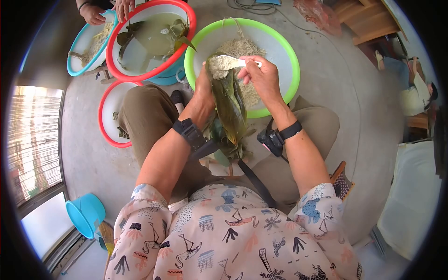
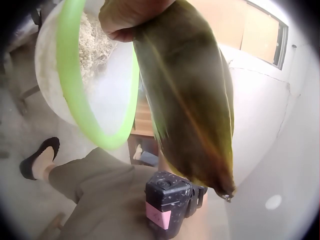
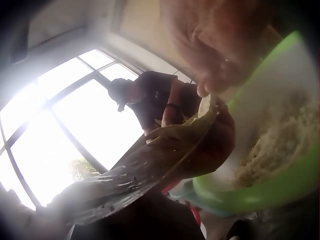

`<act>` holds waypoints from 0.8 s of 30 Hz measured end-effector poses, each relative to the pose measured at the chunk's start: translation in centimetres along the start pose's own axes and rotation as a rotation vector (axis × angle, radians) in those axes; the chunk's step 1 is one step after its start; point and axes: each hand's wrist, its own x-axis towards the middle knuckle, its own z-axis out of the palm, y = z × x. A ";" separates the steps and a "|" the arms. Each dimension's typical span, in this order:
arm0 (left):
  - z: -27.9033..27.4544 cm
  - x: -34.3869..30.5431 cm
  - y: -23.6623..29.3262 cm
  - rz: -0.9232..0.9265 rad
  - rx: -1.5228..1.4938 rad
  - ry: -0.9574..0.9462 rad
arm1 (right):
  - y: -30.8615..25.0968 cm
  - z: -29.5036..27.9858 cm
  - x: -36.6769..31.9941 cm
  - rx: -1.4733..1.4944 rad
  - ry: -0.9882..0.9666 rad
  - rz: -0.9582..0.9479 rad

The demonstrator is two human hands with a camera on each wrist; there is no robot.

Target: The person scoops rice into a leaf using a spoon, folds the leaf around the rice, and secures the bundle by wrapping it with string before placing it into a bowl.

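In the head view my left hand [image 1: 203, 93] grips folded green leaves [image 1: 229, 105] whose long ends hang down toward my lap. Rice [image 1: 217, 68] fills the top of the leaf fold. My right hand [image 1: 263, 79] pinches a white spoon [image 1: 231, 62], its bowl against that rice. Beneath both hands is a green-rimmed basin [image 1: 292, 60] holding more rice mixture [image 1: 240, 46]. The left wrist view shows the fingers of my left hand [image 2: 132, 15] on the broad leaf [image 2: 185, 100]. In the right wrist view, my right hand [image 3: 220, 45] is above the leaf opening, blurred.
A red-rimmed basin [image 1: 111, 56] with water and leaves stands at the upper left, beside a blue-rimmed basin [image 1: 72, 70] where another person's hands [image 1: 122, 9] are. Lower are another red-rimmed basin [image 1: 102, 116] and a blue bucket [image 1: 86, 214]. A wooden stool-like piece [image 1: 368, 21] is upper right.
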 end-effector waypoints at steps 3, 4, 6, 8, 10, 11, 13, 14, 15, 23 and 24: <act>0.8 -0.9 -0.2 0.010 0.001 0.020 | -0.6 -0.1 0.0 -0.050 -0.031 -0.001; 1.2 -1.3 0.0 0.022 -0.025 0.035 | -1.1 -0.3 0.1 -0.047 -0.031 -0.001; 1.7 -2.0 0.7 0.026 -0.018 0.044 | -2.2 -1.3 0.0 -0.011 0.000 0.011; 1.1 -2.1 1.1 0.023 -0.015 0.056 | -1.4 -2.8 0.5 0.043 0.012 0.025; 0.0 -1.2 1.8 0.127 -0.031 0.079 | 1.7 -4.3 1.4 0.011 0.022 0.103; -1.1 -0.7 2.0 0.100 -0.075 0.063 | 3.8 -4.7 1.5 -0.427 0.058 0.061; -1.6 -0.4 2.7 0.125 -0.066 0.015 | 4.9 -5.0 1.3 -0.756 0.074 -0.115; -2.1 -0.4 2.9 0.166 -0.062 0.009 | 5.5 -5.0 1.4 -1.079 0.058 -0.296; -2.2 -0.8 3.1 0.166 -0.065 0.018 | 5.3 -4.5 1.0 -0.902 0.032 -0.237; -2.0 -2.2 4.7 0.229 -0.019 -0.024 | 11.0 -2.4 0.8 -0.884 -0.289 0.065; -2.1 -2.3 4.9 0.244 0.014 -0.038 | 10.6 -1.5 0.9 -0.809 -0.379 0.113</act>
